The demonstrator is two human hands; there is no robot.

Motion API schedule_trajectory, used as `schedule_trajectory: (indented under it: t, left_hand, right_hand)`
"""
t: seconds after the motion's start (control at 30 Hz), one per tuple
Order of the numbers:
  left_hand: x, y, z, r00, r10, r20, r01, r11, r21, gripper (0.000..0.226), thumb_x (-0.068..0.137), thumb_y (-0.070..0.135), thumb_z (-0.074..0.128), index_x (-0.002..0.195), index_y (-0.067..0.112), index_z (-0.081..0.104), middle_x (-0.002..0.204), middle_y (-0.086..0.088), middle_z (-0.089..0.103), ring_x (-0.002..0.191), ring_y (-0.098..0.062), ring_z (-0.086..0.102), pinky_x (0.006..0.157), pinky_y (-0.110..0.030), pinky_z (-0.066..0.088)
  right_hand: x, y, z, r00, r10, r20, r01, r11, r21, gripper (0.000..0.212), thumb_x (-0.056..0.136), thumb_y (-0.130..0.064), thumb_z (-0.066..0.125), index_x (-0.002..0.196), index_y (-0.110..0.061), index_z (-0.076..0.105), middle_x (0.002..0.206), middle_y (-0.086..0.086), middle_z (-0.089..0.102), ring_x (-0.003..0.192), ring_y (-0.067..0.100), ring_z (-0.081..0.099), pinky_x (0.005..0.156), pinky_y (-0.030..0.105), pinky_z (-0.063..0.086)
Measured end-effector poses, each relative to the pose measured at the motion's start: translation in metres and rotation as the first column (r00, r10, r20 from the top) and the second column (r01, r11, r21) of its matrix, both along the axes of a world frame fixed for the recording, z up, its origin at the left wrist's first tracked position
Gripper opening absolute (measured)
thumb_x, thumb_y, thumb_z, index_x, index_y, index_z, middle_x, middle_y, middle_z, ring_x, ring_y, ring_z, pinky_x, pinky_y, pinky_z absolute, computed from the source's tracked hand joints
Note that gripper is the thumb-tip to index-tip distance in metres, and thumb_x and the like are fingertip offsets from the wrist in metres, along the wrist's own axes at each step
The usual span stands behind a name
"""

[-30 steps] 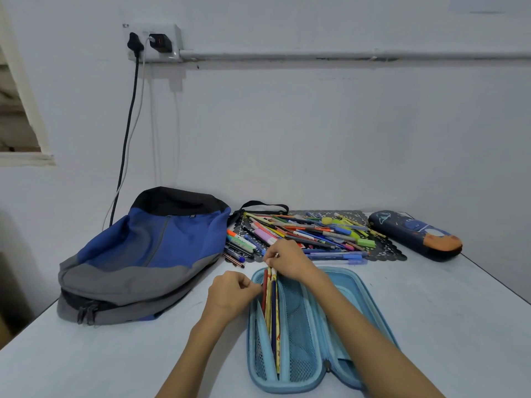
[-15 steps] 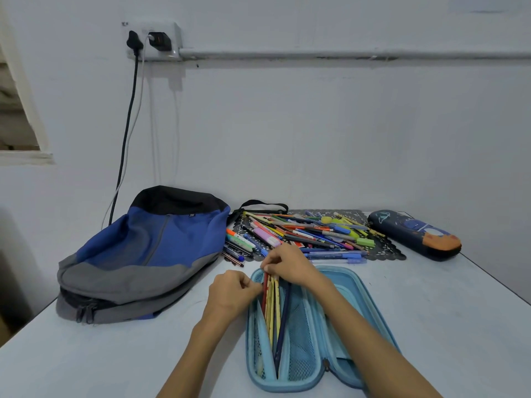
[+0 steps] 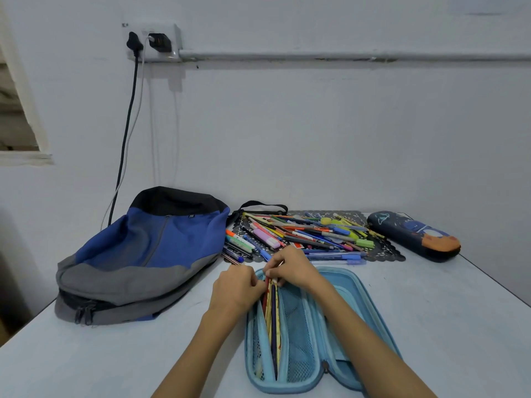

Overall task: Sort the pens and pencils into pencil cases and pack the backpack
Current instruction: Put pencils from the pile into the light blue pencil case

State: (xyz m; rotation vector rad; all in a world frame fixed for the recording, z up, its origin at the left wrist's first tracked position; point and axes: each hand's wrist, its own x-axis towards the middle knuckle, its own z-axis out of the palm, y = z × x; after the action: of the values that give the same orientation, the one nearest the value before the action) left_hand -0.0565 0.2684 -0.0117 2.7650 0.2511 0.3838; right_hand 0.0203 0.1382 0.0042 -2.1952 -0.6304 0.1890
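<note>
Sitting unmoved on desk (image 3: 431, 326) since half a second back: blue-grey backpack (image 3: 143, 254) flat at left, closed dark pencil case (image 3: 413, 235) far right, loose pile of pens and pencils (image 3: 301, 234) on black lace mat (image 3: 388, 254) between them. Open light blue pencil case (image 3: 356, 285) near front edge, same spot. Left hand (image 3: 234, 288) and right hand (image 3: 293, 267) still together at its far end. Left grip curled against case rim, hold unclear. Right grip pinching pencil tops. Dark blue pencil (image 3: 273, 334), slanted across mesh before, now lined up within bundle of pencils (image 3: 268, 311) in left half: red, yellow, dark blue, lengthwise.
</note>
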Motion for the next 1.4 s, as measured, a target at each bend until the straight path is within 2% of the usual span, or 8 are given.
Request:
schedule_trajectory:
  t: [0.1, 0.33, 0.47, 0.57, 0.67, 0.87, 1.17, 1.4]
  left_hand:
    - [-0.002, -0.001, -0.004, 0.999, 0.016, 0.036, -0.014, 0.998, -0.061, 0.027, 0.086, 0.035, 0.053, 0.065, 0.02, 0.047, 0.074, 0.001, 0.057, 0.075, -0.02, 0.056, 0.055, -0.029, 0.033]
    - [-0.003, -0.002, -0.005, 0.998, 0.002, 0.07, 0.006, 0.993, -0.116, 0.019, 0.091, 0.032, 0.05, 0.075, 0.021, 0.048, 0.075, 0.005, 0.054, 0.07, -0.014, 0.049, 0.053, -0.026, 0.03]
    - [-0.003, -0.004, -0.007, 0.995, -0.007, 0.097, 0.014, 0.997, -0.072, 0.02, 0.093, 0.03, 0.046, 0.081, 0.015, 0.049, 0.076, 0.0, 0.057, 0.071, -0.021, 0.051, 0.057, -0.033, 0.031]
    - [-0.002, -0.005, -0.008, 0.996, -0.015, 0.092, 0.02, 0.999, -0.047, 0.02, 0.094, 0.028, 0.042, 0.086, 0.012, 0.05, 0.08, -0.005, 0.06, 0.073, -0.026, 0.053, 0.058, -0.035, 0.033]
    - [-0.002, -0.006, -0.009, 0.996, -0.022, 0.088, 0.024, 0.999, -0.025, 0.019, 0.096, 0.027, 0.039, 0.089, 0.011, 0.047, 0.081, -0.006, 0.058, 0.072, -0.027, 0.05, 0.059, -0.035, 0.032]
    - [-0.002, -0.006, -0.012, 0.995, -0.036, 0.091, 0.038, 0.999, -0.022, 0.019, 0.098, 0.027, 0.037, 0.091, 0.012, 0.046, 0.084, -0.008, 0.061, 0.078, -0.029, 0.056, 0.06, -0.036, 0.034]
    - [0.005, -0.006, -0.001, 0.999, -0.023, 0.027, 0.017, 0.979, 0.204, 0.025, 0.093, 0.037, 0.047, 0.096, 0.018, 0.062, 0.096, -0.001, 0.065, 0.092, -0.023, 0.061, 0.069, -0.03, 0.043]
    - [0.009, -0.001, 0.001, 0.998, -0.049, 0.036, 0.039, 0.968, 0.249, 0.027, 0.088, 0.034, 0.05, 0.082, 0.014, 0.066, 0.078, -0.001, 0.059, 0.08, -0.022, 0.059, 0.06, -0.029, 0.041]
  right_hand:
    - [0.001, -0.001, 0.001, 0.999, 0.011, -0.044, -0.011, 1.0, 0.001, 0.008, 0.083, 0.004, 0.069, 0.089, 0.004, 0.074, 0.069, 0.005, 0.067, 0.058, 0.013, 0.061, 0.057, 0.019, 0.055]
    - [0.0, -0.001, 0.004, 0.999, 0.009, -0.049, -0.01, 1.0, -0.019, 0.004, 0.079, 0.001, 0.074, 0.084, 0.002, 0.074, 0.065, 0.003, 0.066, 0.052, 0.006, 0.061, 0.055, 0.016, 0.052]
    - [0.0, -0.002, 0.003, 0.998, -0.009, -0.063, 0.011, 0.999, 0.03, 0.014, 0.08, 0.001, 0.074, 0.078, -0.008, 0.064, 0.065, 0.005, 0.066, 0.054, 0.012, 0.064, 0.056, 0.02, 0.055]
    - [0.002, -0.005, 0.004, 0.99, -0.015, -0.142, 0.029, 0.995, 0.1, 0.012, 0.085, 0.004, 0.067, 0.082, -0.006, 0.062, 0.071, 0.012, 0.068, 0.059, 0.017, 0.065, 0.062, 0.026, 0.059]
    - [0.003, -0.006, 0.007, 0.978, -0.012, -0.209, 0.037, 0.993, 0.115, 0.015, 0.087, 0.009, 0.06, 0.082, -0.005, 0.061, 0.075, 0.014, 0.067, 0.059, 0.016, 0.065, 0.059, 0.022, 0.057]
    - [0.004, -0.008, 0.006, 0.966, -0.011, -0.257, 0.049, 0.989, 0.143, 0.014, 0.086, 0.011, 0.061, 0.081, -0.003, 0.061, 0.076, 0.014, 0.067, 0.064, 0.016, 0.067, 0.063, 0.023, 0.059]
    - [0.0, -0.013, 0.006, 0.972, -0.003, -0.237, 0.038, 0.989, 0.146, 0.014, 0.083, 0.014, 0.062, 0.087, 0.001, 0.065, 0.076, 0.01, 0.068, 0.063, 0.01, 0.066, 0.058, 0.017, 0.053]
    - [0.0, -0.014, 0.004, 0.978, 0.02, -0.21, 0.011, 0.989, 0.144, 0.014, 0.083, 0.011, 0.064, 0.083, -0.003, 0.066, 0.07, 0.006, 0.067, 0.061, 0.008, 0.066, 0.061, 0.018, 0.055]
